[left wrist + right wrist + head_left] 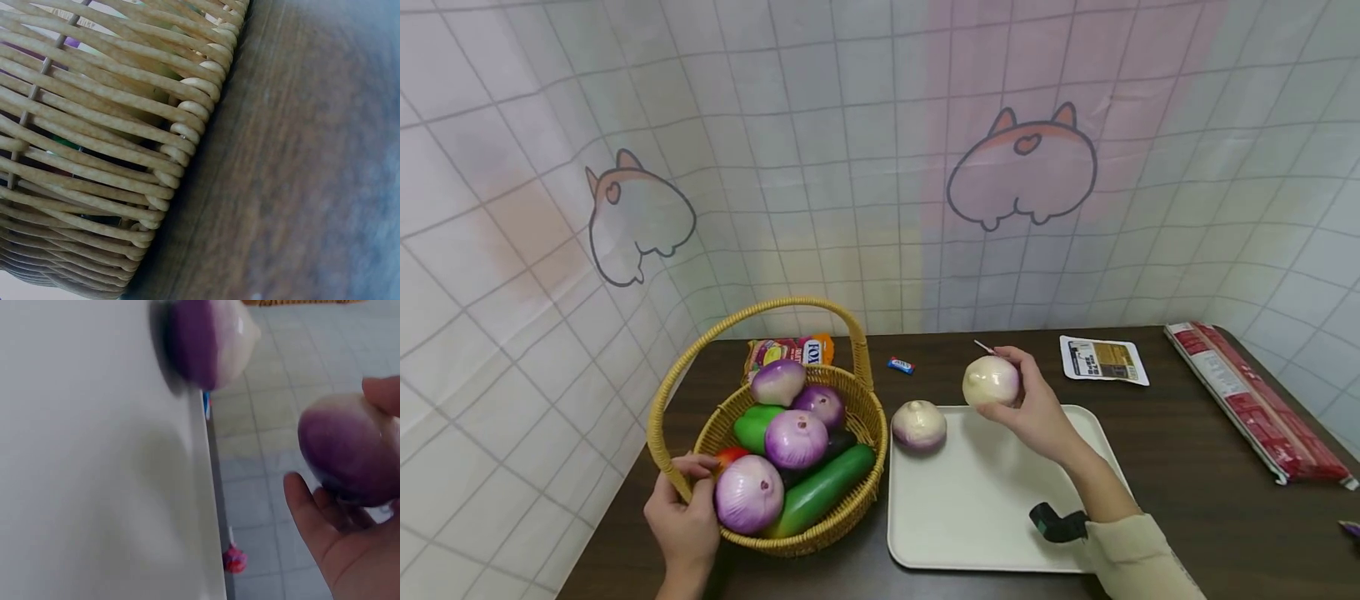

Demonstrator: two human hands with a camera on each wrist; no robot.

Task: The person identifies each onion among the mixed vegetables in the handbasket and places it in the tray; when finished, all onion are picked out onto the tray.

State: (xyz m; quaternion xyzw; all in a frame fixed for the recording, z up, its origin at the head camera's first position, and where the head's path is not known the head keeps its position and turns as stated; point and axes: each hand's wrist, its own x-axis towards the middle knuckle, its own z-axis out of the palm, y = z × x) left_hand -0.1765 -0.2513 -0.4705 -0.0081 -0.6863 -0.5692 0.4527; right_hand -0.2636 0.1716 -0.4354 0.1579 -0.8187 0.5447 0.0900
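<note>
My right hand (1026, 400) grips a white and purple onion (990, 381) just above the far edge of a white tray (970, 508). In the right wrist view that onion (350, 447) lies against my fingers (312, 519). A second onion (918, 426) rests on the tray's far left corner, seen too as an onion (209, 340) on the tray (94, 462) in the right wrist view. My left hand (688, 508) grips the near left rim of a wicker basket (790, 542) holding several purple onions (748, 493), a cucumber (820, 492) and other vegetables.
The basket wall (94, 156) fills the left wrist view beside the dark table (300, 187). Behind the basket lies a snack packet (790, 348). A small blue wrapper (900, 365), a printed sachet (1103, 360) and a long red package (1255, 400) lie farther back and right.
</note>
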